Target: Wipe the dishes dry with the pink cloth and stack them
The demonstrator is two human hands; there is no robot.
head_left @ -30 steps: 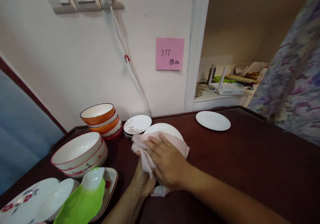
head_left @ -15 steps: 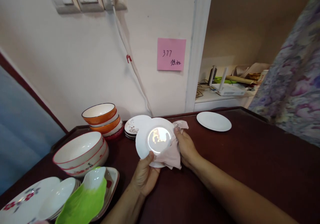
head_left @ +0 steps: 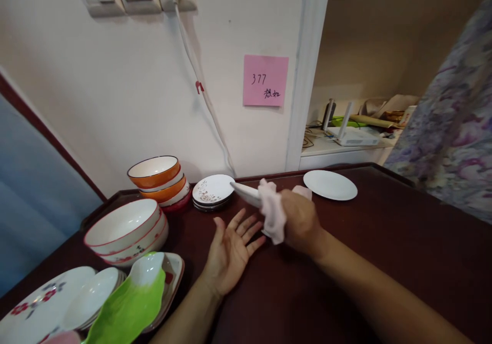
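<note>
My right hand [head_left: 302,223] grips a white plate [head_left: 247,194] through a pale pink cloth [head_left: 273,213]. The plate is tilted nearly edge-on, so its face is mostly hidden. Just to the left, my left hand [head_left: 232,249] is open, palm up with fingers spread, and holds nothing. Its fingertips are close to the cloth; whether they touch it I cannot tell. Behind my hands stands a stack of small patterned plates [head_left: 213,190]. Another white plate [head_left: 330,185] lies flat on the dark red table [head_left: 365,262], beyond my right hand.
Orange bowls [head_left: 156,175] and red-rimmed bowls [head_left: 125,231] are stacked on the left. Nearer are a green leaf-shaped dish [head_left: 128,303], small white dishes [head_left: 92,298] and a flowered plate [head_left: 42,303]. A white cord [head_left: 207,103] hangs down the wall; a router [head_left: 353,135] sits in the alcove.
My left hand has let go of the plate and opened. My right hand has turned the plate from facing me to nearly edge-on, with the cloth still around it.
</note>
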